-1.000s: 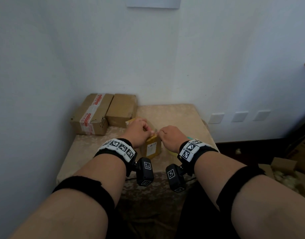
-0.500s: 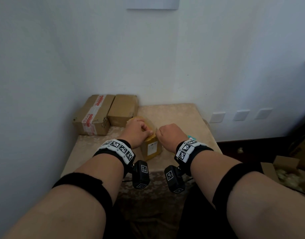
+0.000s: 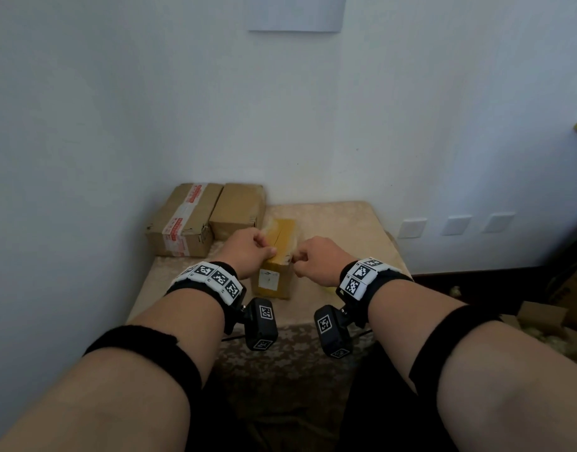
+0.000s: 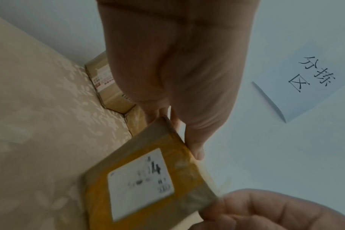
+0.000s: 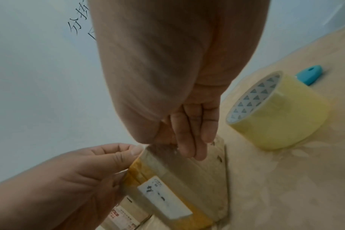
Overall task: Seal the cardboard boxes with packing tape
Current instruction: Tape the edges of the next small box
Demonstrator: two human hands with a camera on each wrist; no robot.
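A small cardboard box (image 3: 278, 236) wrapped in yellowish tape, with a white label on its near end, stands on the beige table (image 3: 345, 223). My left hand (image 3: 267, 251) pinches the box's near top left edge, thumb on top as the left wrist view shows the box (image 4: 144, 179). My right hand (image 3: 296, 257) grips the near top right edge; in the right wrist view its fingers (image 5: 193, 140) lie down the box's side (image 5: 207, 179). A roll of yellowish packing tape (image 5: 276, 112) lies on the table right of the box.
Two larger cardboard boxes (image 3: 182, 220) (image 3: 238, 210) stand against the wall at the back left. A blue cutter (image 5: 310, 74) lies beyond the tape roll. An open carton (image 3: 541, 321) sits on the floor at the right. A paper note (image 4: 313, 87) hangs on the wall.
My hands have slid apart from the middle of the box top to its left and right edges, baring the taped top between them. The box now points straighter away from me.
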